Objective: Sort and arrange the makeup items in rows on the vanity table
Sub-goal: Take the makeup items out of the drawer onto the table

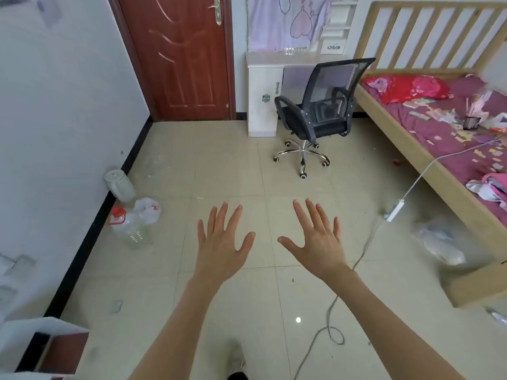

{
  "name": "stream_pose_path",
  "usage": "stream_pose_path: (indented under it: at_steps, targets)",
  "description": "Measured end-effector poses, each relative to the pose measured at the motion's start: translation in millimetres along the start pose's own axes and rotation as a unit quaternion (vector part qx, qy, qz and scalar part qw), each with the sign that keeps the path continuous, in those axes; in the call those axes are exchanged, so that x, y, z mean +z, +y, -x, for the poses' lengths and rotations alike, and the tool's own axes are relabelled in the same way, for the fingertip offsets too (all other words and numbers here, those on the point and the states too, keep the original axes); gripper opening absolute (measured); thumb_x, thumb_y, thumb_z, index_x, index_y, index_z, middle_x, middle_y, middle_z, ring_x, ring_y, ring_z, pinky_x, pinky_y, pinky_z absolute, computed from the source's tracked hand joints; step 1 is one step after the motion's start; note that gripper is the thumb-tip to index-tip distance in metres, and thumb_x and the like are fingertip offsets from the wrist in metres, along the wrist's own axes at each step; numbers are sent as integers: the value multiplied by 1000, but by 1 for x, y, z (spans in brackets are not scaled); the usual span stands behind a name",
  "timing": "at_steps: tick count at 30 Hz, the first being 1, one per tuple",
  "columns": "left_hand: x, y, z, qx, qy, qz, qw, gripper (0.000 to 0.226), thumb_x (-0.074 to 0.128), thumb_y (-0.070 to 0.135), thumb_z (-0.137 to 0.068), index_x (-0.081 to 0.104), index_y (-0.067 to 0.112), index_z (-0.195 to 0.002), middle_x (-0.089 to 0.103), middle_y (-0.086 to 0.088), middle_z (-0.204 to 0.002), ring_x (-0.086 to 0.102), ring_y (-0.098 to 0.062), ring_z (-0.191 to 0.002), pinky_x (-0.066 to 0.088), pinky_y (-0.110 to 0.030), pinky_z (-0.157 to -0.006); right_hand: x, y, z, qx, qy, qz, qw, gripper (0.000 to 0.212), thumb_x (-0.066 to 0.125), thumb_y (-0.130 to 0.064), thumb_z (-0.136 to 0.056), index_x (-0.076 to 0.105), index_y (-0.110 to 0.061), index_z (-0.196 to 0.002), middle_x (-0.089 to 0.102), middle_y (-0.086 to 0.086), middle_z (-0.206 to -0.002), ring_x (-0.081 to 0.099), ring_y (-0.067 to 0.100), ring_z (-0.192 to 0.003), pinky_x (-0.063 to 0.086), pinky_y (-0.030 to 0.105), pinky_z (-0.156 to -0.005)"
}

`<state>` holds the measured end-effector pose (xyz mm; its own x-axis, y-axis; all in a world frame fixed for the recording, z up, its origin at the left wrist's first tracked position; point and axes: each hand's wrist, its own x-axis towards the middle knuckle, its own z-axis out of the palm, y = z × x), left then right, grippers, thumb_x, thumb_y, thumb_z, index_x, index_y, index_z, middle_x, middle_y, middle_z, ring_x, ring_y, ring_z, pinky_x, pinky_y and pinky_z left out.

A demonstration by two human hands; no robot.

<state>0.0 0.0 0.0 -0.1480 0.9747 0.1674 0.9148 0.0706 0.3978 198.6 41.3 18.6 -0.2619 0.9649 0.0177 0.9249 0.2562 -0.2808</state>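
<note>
Nearest the white vanity table (277, 59) only by intention: left hand (223, 244) and right hand (318, 242) raised side by side over the pale tiled floor (219, 165), palms down, fingers straight and spread wide, holding nothing. Well short of the table, so judged as the very start of the task, before any sorting or arranging. Left of the hands, against the white wall and far from the table, a clear plastic jug with a red cap (126, 226), contents not discernible, beside a crumpled white plastic bag (148, 209) and a white cylindrical bin (119, 185), interior hidden. Right of the hands, a grey cable (365, 250) trailing across the tiles to a white power strip (395, 212). Directly in front of the table, a black mesh office chair on a chrome wheeled base (323, 111), blocking the knee space. On the tabletop itself, only a few small shiny items (292, 50) by the back edge, too small to identify as makeup. Right of the table, a light wooden bed with purple bedding (439, 127), strewn with scattered small objects and a dark cup of pink sticks (472, 119). Next move, as a judgement: walking forward across the floor, shifting the chair aside, then reaching for the items.
</note>
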Motion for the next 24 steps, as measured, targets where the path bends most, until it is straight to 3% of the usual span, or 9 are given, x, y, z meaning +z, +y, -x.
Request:
stream_pose_path:
  at_steps: [11,18,24]
  targets:
    - [-14,-61,-190,32,-3,-23,999,63,33,54,-91,16,30,-147,10,-1,-156,-1,-21,-144,0,-46,-115,2,-35,-187,-5,34,-8,999,83,36,-69,-83,-5,-36,-148,-3,-3,-159,-8,17,-145,-3,50,-115]
    - [15,-77,-284,29,-52,-31,998,66,24,60,-89,10,32,-147,3,1,-157,-8,-19,-144,-4,-46,-115,9,-21,-293,4,0,11,1000,83,34,-70,-84,-8,-37,-147,-7,-4,-158,-11,18,-145,-4,51,-116]
    - [37,-72,-406,19,-35,-40,998,66,25,60,-89,9,33,-147,3,1,-157,-8,-19,-144,-5,-45,-114,0,9,-415,-8,7,21,1000,82,33,-70,-84,-7,-36,-147,-8,-2,-158,-10,20,-145,-5,52,-114]
